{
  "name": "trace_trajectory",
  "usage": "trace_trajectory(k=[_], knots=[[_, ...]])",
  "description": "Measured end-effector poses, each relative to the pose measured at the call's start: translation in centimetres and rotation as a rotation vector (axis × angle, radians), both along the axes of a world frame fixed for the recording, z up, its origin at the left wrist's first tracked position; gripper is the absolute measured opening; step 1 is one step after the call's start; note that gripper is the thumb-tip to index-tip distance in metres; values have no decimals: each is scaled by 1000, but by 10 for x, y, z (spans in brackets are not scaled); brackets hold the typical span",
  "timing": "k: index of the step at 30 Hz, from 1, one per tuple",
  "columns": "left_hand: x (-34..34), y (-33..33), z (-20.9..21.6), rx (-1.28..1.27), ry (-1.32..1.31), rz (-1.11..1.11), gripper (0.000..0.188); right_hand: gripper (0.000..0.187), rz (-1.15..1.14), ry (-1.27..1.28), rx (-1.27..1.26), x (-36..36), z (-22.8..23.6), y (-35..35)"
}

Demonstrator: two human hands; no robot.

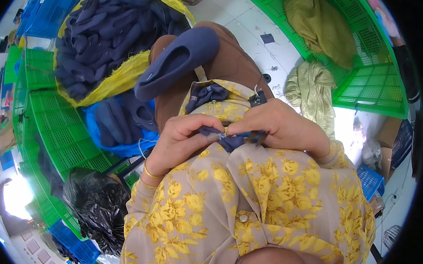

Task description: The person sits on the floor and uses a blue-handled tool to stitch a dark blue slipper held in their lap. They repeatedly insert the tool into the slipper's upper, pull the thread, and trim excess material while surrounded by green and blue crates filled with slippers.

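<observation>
In front of my belly, my left hand (pixel 187 138) pinches a small piece of navy fabric (pixel 231 143) between thumb and fingers. A pale bit like thread shows at its edge. My right hand (pixel 282 124) meets it there, thumb and forefinger closed at the same edge. Under the right fingers a blue and dark item (pixel 256 136) shows, too covered to name. A navy slipper (pixel 182 57) rests on my knee, its opening facing up. In my lap lies more bunched navy fabric (pixel 208 97), beside a small dark tag-like piece (pixel 257 99).
A yellow sack (pixel 128 73) full of navy slippers stands ahead on the left, with a blue bag (pixel 123 149) of more slippers nearer. Green crates (pixel 57 122) line the left; another green crate (pixel 364 88) holds olive cloth at right. A black plastic bag (pixel 93 202) sits near left.
</observation>
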State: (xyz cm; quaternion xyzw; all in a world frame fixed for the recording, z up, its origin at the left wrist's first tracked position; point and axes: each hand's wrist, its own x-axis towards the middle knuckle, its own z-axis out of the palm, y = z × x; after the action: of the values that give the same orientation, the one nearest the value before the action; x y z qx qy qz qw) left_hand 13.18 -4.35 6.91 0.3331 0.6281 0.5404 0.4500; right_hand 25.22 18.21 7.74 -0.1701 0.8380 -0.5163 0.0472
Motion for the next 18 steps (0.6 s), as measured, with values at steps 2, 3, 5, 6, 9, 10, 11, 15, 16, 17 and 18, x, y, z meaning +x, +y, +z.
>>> trace_trajectory(k=[2,3,5,6,9,10,11,15,16,17,18], knots=[[1,-1,-3,-21,-5,-7,12,58,-20,-7,-17,2,-6,-2],[1,-1,-4,-20,3,-3,13,59,-29,-9,-27,3,-7,-3],[2,-2,-7,-18,20,4,14,58,-32,20,-24,3,-8,-5],[3,-2,-7,-11,7,12,13,58,-33,35,-22,3,-8,-5],[5,-3,-6,-28,-32,18,12,57,-22,14,-15,4,-8,-7],[5,-3,-4,-57,-45,7,11,56,-30,19,-17,5,-8,-8],[4,-3,-3,-87,-57,-3,11,55,-37,23,-19,5,-8,-9],[3,-1,-6,-85,-22,-30,12,49,-65,67,-8,5,-9,-12],[4,-1,-8,-80,-45,-24,13,47,-57,59,11,4,-9,-13],[5,-1,-9,-76,-67,-17,13,45,-48,51,30,4,-9,-14],[6,0,-9,-69,-70,-5,13,43,-40,44,49,3,-10,-14]])
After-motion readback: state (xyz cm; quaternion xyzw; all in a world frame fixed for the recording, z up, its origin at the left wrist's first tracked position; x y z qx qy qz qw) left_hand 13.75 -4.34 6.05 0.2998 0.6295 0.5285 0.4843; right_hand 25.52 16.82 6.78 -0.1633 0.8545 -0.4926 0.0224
